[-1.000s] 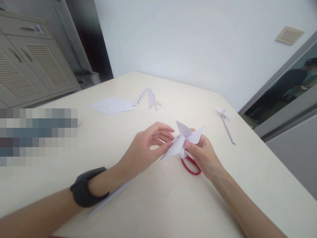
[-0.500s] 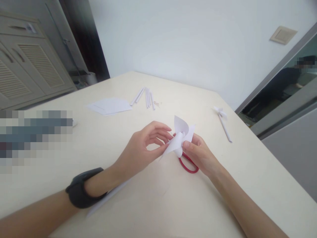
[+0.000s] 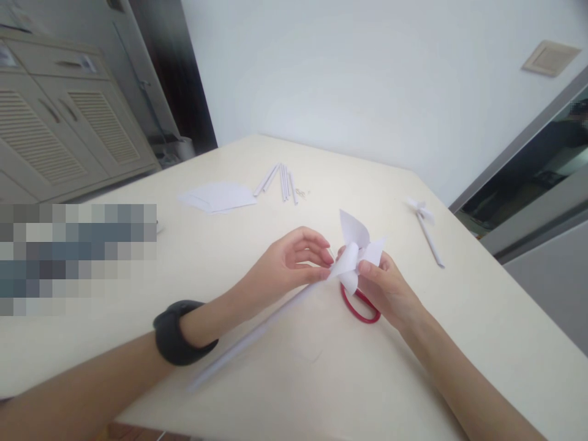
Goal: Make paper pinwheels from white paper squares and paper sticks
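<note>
A white paper pinwheel with curled blades is pinched by my right hand, its thumb pressed on the front near the centre. My left hand, with a black band on the wrist, closes its fingertips round the upper end of a white rolled paper stick. That end meets the back of the pinwheel, and the stick slants down to the lower left. A thin strand, perhaps wire, shows at the left fingertips. Red-handled scissors lie below my right hand, their blades hidden.
At the back of the table stand out several paper rolls, with small bits beside them. White paper sheets lie to their left. A finished-looking pinwheel on a stick rests at the right. A wall borders the far edge.
The view has shifted, moving the scene rightward. My left wrist has come off the stick's line, so more of the stick shows. Both hands keep their hold by the pinwheel.
</note>
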Demonstrator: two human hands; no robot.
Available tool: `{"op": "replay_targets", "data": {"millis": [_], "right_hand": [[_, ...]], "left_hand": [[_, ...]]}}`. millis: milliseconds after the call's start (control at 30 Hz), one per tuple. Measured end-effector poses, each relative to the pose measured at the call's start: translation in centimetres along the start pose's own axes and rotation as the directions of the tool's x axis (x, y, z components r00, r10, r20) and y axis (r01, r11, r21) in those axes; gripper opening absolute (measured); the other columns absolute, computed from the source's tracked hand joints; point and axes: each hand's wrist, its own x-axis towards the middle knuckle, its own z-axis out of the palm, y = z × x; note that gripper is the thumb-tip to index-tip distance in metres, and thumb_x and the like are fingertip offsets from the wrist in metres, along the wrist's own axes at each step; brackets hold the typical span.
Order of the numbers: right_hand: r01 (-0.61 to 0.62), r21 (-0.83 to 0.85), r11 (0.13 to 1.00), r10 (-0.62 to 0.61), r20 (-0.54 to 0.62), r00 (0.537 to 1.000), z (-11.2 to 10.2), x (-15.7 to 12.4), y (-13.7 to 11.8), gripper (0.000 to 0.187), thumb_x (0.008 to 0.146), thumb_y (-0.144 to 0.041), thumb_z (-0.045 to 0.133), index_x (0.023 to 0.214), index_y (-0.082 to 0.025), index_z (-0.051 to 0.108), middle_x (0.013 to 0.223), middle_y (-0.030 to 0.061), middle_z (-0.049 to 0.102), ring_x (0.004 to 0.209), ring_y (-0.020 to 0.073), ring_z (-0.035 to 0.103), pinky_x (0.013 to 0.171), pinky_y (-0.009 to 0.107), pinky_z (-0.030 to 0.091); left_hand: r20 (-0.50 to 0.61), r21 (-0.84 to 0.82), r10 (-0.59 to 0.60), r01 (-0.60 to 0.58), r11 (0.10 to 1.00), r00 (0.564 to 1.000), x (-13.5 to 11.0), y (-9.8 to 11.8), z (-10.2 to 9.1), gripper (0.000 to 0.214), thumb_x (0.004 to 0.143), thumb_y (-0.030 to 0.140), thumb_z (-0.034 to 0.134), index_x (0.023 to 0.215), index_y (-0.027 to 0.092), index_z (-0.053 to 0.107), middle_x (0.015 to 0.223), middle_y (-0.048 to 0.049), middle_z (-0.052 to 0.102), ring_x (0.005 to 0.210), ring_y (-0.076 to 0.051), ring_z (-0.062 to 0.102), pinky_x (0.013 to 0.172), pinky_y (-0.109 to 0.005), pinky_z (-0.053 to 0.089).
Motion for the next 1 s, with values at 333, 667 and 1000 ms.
{"op": "replay_targets", "data": {"millis": [333, 667, 1000], "right_hand": [[0.041, -0.021, 0.999, -0.043, -0.111, 0.993, -0.1, 0.3, 0.1, 0.014, 0.075, -0.032, 0.067, 0.078, -0.021, 0.06, 0.07, -0.0006, 0.057, 0.062, 0.0143, 0.048, 0.062, 0.028, 0.037], [0.088, -0.008, 0.996, -0.088, -0.166, 0.982, -0.3, 0.6, 0.2, 0.011, 0.076, -0.03, 0.066, 0.081, -0.021, 0.062, 0.081, 0.0007, 0.064, 0.077, 0.0179, 0.057, 0.075, 0.03, 0.041], [-0.159, -0.029, 0.987, 0.148, -0.239, 0.96, -3.0, 1.1, -0.2, 0.019, 0.075, -0.035, 0.067, 0.083, -0.018, 0.068, 0.084, 0.0022, 0.065, 0.08, 0.0148, 0.057, 0.079, 0.026, 0.042]], "left_hand": [[0.057, -0.049, -0.081, 0.083, 0.995, 0.995, 0.1, -0.1, -0.2, 0.014, 0.081, 0.023, 0.058, 0.094, 0.019, 0.057, 0.091, -0.004, 0.062, 0.087, -0.017, 0.059, 0.075, -0.029, 0.046], [0.039, -0.019, -0.161, 0.161, 0.987, 0.986, 0.3, -0.1, -0.6, 0.015, 0.082, 0.029, 0.056, 0.093, 0.019, 0.058, 0.093, -0.0051, 0.063, 0.085, -0.019, 0.061, 0.08, -0.036, 0.046], [-0.025, 0.103, -0.274, 0.275, 0.956, 0.961, 0.7, -0.7, -0.8, 0.021, 0.084, 0.035, 0.051, 0.093, 0.017, 0.056, 0.095, -0.0069, 0.063, 0.089, -0.021, 0.06, 0.081, -0.037, 0.047]]}}
